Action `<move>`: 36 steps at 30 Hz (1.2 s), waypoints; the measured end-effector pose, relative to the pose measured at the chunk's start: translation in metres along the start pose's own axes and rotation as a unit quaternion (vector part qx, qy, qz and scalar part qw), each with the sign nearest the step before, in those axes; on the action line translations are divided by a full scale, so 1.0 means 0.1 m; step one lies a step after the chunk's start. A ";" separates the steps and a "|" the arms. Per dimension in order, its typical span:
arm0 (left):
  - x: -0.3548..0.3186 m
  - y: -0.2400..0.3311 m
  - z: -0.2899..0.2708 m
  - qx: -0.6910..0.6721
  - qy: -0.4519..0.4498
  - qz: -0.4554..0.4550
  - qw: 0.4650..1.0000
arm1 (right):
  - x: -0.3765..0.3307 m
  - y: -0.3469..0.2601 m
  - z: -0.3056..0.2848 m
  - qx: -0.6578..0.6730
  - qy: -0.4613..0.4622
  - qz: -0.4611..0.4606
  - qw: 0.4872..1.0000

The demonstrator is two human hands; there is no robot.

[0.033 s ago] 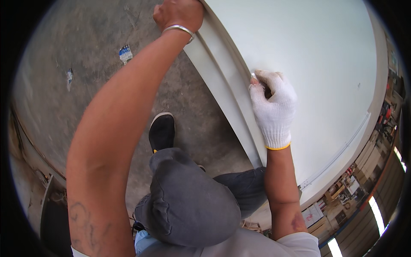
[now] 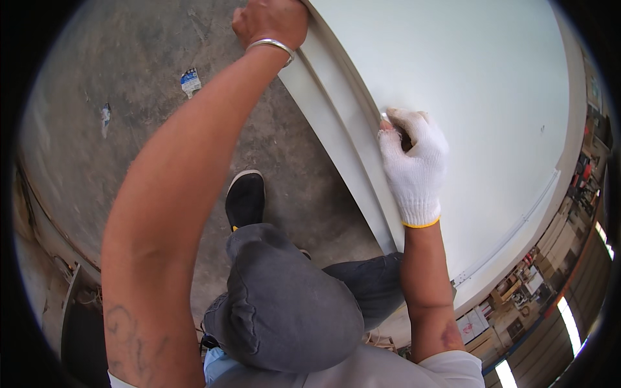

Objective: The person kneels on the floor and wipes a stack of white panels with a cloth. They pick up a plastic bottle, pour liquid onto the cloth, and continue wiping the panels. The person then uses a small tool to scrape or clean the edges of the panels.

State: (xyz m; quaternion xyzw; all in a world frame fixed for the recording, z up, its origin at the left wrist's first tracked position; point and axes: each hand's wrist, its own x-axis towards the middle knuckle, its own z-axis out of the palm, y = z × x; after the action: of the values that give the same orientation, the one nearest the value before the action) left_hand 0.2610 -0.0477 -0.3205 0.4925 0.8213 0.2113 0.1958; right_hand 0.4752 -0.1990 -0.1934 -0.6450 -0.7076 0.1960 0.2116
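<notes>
- White panel lies under the right hand, its edge running up to the left hand.
- Left: bare, curled at that edge; fingers hidden, grip unclear.
- Right: gloved, thumb and forefinger nearly meeting; cannot tell whether they pinch anything.

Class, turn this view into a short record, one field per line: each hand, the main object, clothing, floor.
Left hand: bare, at the panel's edge; grip not clear
Left wrist: silver bangle
Right hand: in a white knit glove with yellow cuff trim, at the panel's edge; thumb and forefinger curled close together, a small pale bit there too small to identify
Main object: large pale panel with a stepped edge
Clothing: dark grey trousers, black shoe
Floor: grey, stained, with a blue-and-white scrap
</notes>
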 end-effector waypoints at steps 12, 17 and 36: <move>0.00 -0.01 0.03 -0.007 0.030 0.002 1.000 | 0.05 -0.02 -0.02 -0.005 -0.019 0.017 1.000; 0.01 -0.02 0.03 0.026 0.005 0.014 1.000 | 0.06 -0.07 -0.01 0.006 -0.015 0.017 1.000; 0.00 0.01 0.00 0.026 -0.021 -0.006 0.999 | 0.32 -0.17 0.15 0.004 -0.026 -0.025 0.999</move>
State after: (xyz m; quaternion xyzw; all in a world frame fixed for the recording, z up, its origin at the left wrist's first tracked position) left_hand 0.2620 -0.0475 -0.3198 0.4967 0.8251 0.1785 0.2016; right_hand 0.4507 -0.1685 -0.1951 -0.6213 -0.7277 0.2100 0.2008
